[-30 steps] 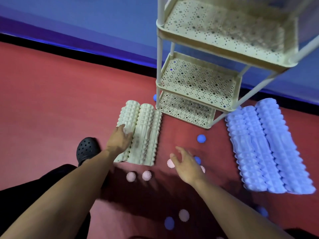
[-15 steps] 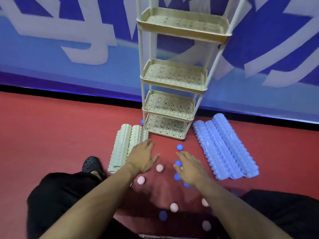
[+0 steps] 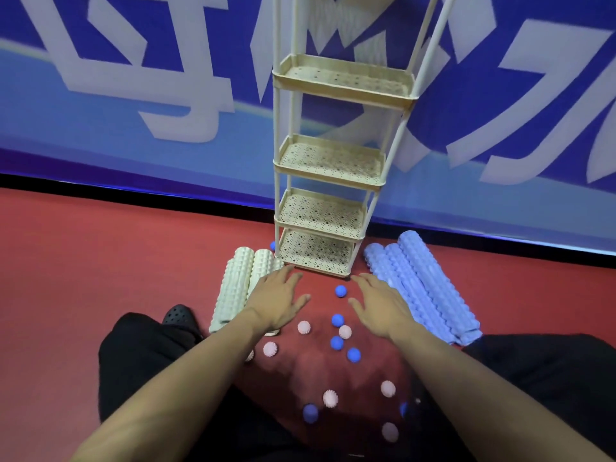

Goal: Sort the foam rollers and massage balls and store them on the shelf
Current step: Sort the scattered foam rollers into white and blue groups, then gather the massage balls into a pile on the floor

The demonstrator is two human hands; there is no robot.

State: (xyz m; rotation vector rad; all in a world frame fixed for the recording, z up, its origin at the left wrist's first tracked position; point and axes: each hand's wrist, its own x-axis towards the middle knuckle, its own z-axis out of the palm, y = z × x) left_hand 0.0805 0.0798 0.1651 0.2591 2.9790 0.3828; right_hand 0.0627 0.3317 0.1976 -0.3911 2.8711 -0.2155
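A tall cream shelf (image 3: 346, 91) with perforated tiers stands against the blue wall, all visible tiers bare. Cream foam rollers (image 3: 235, 288) lie side by side on the red floor to its left, blue foam rollers (image 3: 423, 285) to its right. Several smooth blue balls (image 3: 340, 290) and spiky pink balls (image 3: 303, 327) are scattered on the floor between them. My left hand (image 3: 278, 300) hovers with spread fingers over the right edge of the cream rollers, holding nothing. My right hand (image 3: 380, 305) hovers open just left of the blue rollers.
My black-trousered legs and a black perforated shoe (image 3: 178, 315) sit at the bottom left. More balls lie between my knees, such as a pink one (image 3: 330, 398). One blue ball (image 3: 272, 245) rests behind the cream rollers by the shelf's leg.
The view has tilted up and back, showing the whole shelf. My left hand has lifted off the cream rollers and both hands have moved forward, open, toward the shelf's base.
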